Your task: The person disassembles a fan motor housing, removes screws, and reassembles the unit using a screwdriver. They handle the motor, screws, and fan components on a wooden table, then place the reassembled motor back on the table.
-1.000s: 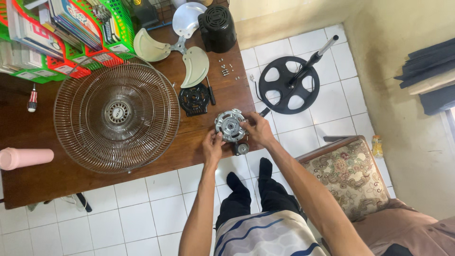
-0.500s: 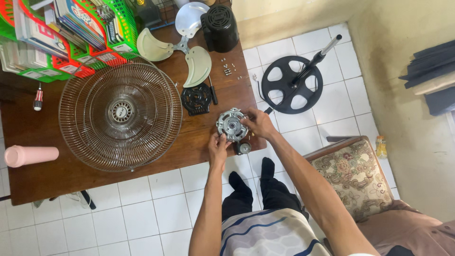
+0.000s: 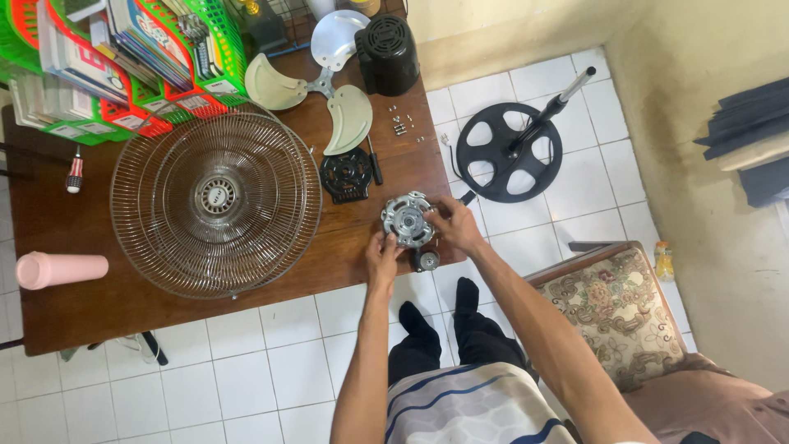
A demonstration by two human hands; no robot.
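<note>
Head view: fan motor (image 3: 408, 220) between left hand (image 3: 383, 255), right hand (image 3: 454, 225), touching both.

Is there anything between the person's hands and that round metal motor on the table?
Nothing visible. The left hand and right hand both touch the motor directly, one on each side, at the table edge. The black round cover and the wire fan guard lie off to the side.

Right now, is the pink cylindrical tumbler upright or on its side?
On its side. The pink cylindrical tumbler lies lengthwise on the brown wooden table, its long side showing, left of the round wire fan guard.
</note>
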